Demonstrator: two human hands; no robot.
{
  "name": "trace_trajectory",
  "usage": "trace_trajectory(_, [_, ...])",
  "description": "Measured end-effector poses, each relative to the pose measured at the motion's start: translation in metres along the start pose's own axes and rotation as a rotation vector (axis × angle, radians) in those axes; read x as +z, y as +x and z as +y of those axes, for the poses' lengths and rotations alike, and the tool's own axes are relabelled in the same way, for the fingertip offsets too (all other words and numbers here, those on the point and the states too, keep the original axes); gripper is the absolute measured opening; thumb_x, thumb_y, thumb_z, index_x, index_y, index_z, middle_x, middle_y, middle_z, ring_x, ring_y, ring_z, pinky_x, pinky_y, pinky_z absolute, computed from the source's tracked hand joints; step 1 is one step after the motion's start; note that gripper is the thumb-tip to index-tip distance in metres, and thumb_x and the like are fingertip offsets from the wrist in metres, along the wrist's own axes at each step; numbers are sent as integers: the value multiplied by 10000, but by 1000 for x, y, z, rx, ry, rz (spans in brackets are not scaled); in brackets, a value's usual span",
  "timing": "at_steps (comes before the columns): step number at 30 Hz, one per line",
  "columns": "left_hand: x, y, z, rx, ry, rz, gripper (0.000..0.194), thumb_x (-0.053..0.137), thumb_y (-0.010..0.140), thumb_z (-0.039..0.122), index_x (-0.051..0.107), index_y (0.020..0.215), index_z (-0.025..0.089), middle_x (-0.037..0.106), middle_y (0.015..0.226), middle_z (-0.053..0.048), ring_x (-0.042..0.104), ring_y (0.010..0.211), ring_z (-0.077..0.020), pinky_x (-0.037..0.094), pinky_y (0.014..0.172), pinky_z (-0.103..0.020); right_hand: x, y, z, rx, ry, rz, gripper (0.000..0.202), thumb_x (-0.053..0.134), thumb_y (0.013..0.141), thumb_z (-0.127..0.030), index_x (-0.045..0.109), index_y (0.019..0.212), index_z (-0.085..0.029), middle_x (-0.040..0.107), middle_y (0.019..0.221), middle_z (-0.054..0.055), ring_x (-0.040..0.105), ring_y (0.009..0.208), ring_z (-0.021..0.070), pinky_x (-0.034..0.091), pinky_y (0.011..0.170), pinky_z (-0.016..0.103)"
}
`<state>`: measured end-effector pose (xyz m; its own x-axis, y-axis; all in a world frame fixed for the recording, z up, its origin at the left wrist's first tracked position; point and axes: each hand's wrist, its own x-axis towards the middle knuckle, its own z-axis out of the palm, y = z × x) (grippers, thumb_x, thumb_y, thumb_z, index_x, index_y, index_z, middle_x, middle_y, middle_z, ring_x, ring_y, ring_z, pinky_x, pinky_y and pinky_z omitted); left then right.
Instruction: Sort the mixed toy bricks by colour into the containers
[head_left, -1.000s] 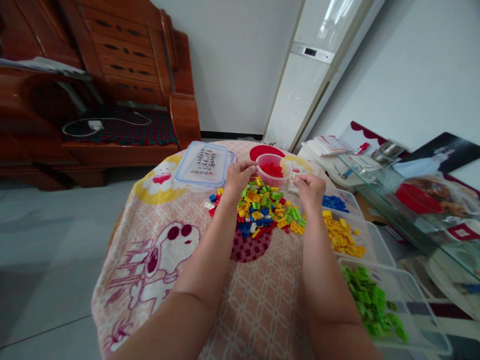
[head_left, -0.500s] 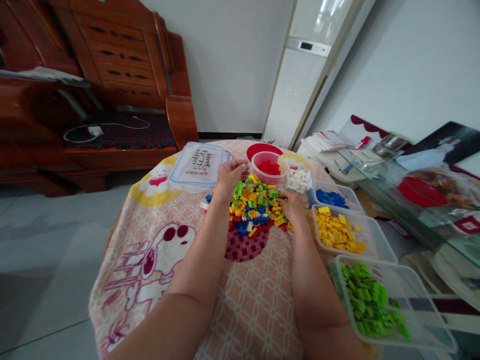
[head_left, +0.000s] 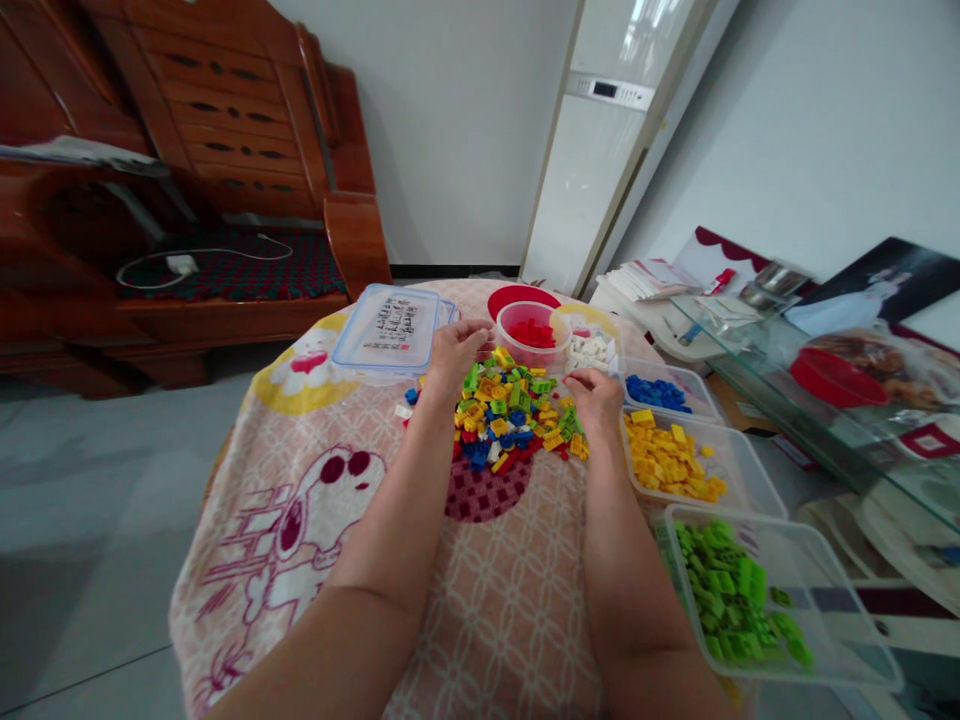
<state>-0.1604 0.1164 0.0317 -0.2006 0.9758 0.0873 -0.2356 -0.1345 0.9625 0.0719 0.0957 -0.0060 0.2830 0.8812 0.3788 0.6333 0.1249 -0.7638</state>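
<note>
A mixed heap of toy building bricks (head_left: 517, 400), in yellow, green, blue, red and white, lies on the cloth between my hands. My left hand (head_left: 459, 352) hovers at the heap's far left side, fingers loosely bent and apart from the thumb, with nothing visible in them. At the right side of the heap, my right hand (head_left: 598, 400) has thumb and forefinger pinched on what looks like a small red toy brick (head_left: 567, 379). Just beyond the heap stands a round clear bowl (head_left: 517, 352) with red bricks inside. White bricks (head_left: 589, 352) sit beside it.
Along the right edge, clear boxes hold blue bricks (head_left: 658, 393), yellow bricks (head_left: 667, 455) and green bricks (head_left: 727, 590). A blue-rimmed lid (head_left: 360, 340) lies at the back left, and a red lid (head_left: 517, 296) behind the bowl. A glass table (head_left: 795, 375) stands to the right.
My right hand has drawn back from the heap, its fingertips now raised in a pinch. My left hand stays nearly in place. The whole view has shifted slightly.
</note>
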Motion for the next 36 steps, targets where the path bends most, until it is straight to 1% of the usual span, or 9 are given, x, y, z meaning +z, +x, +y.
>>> trace_trajectory(4, [-2, 1, -2, 2, -2, 5, 193, 699, 721, 235, 720, 875, 123, 708, 748, -33, 657, 648, -109, 560, 653, -235, 1, 0, -1, 52, 142, 33, 228, 679, 705, -352, 781, 817, -181, 780, 757, 58, 727, 718, 243, 581, 705, 346])
trace_trajectory(8, [-3, 3, -3, 9, -7, -1, 203, 699, 716, 236, 722, 880, 119, 710, 748, -32, 658, 644, -107, 563, 646, -231, 14, 1, -5, 147, 394, 23, 291, 689, 690, -384, 765, 859, -160, 726, 637, 29, 703, 604, 234, 592, 593, 352])
trace_trajectory(11, [-3, 3, -4, 5, 0, -6, 221, 704, 716, 245, 726, 893, 116, 723, 773, -40, 666, 660, -110, 573, 670, -242, 24, 8, -13, 110, 564, 34, 343, 722, 682, -408, 756, 918, -161, 748, 710, 27, 727, 681, 234, 624, 687, 383])
trace_trajectory(15, [-3, 4, -5, 1, 1, -12, 217, 695, 726, 234, 730, 903, 114, 727, 783, -43, 671, 661, -112, 574, 680, -249, 30, 17, -20, -33, 680, -39, 483, 750, 722, -427, 731, 1135, -177, 780, 1072, 91, 735, 1028, 266, 597, 925, 427])
trace_trajectory(19, [-2, 3, -5, 1, 4, -3, 187, 681, 736, 213, 721, 890, 115, 719, 770, -37, 665, 644, -107, 565, 653, -238, 29, 18, -16, -63, 674, -47, 456, 703, 784, -428, 725, 1157, -167, 756, 1161, 123, 717, 1094, 281, 575, 977, 459])
trace_trajectory(25, [0, 2, -4, -5, 24, -5, 201, 670, 742, 209, 725, 908, 109, 721, 782, -41, 666, 657, -108, 571, 677, -249, 23, 14, -3, -34, 611, 8, 402, 603, 823, -401, 737, 1110, -153, 778, 1037, 114, 749, 941, 262, 609, 882, 448])
trace_trajectory(31, [-2, 3, -4, 4, 20, -5, 207, 656, 735, 203, 727, 906, 109, 722, 782, -43, 665, 661, -110, 568, 662, -240, 11, 17, 11, 117, 446, 79, 422, 545, 773, -355, 759, 1053, -124, 783, 856, 111, 750, 787, 255, 621, 766, 401])
trace_trajectory(34, [-2, 2, -3, 4, 24, -4, 201, 660, 735, 206, 725, 902, 114, 719, 777, -41, 661, 661, -109, 565, 663, -239, 3, 14, 7, 67, 342, 35, 380, 563, 787, -375, 779, 999, -145, 791, 869, 100, 746, 834, 258, 605, 799, 391])
trace_trajectory(36, [-1, 2, -3, 2, 25, -5, 200, 661, 740, 210, 723, 905, 116, 714, 773, -38, 657, 656, -108, 565, 670, -245, 1, 8, -3, -28, 277, -64, 323, 594, 804, -382, 790, 950, -171, 798, 890, 81, 739, 874, 253, 587, 844, 382])
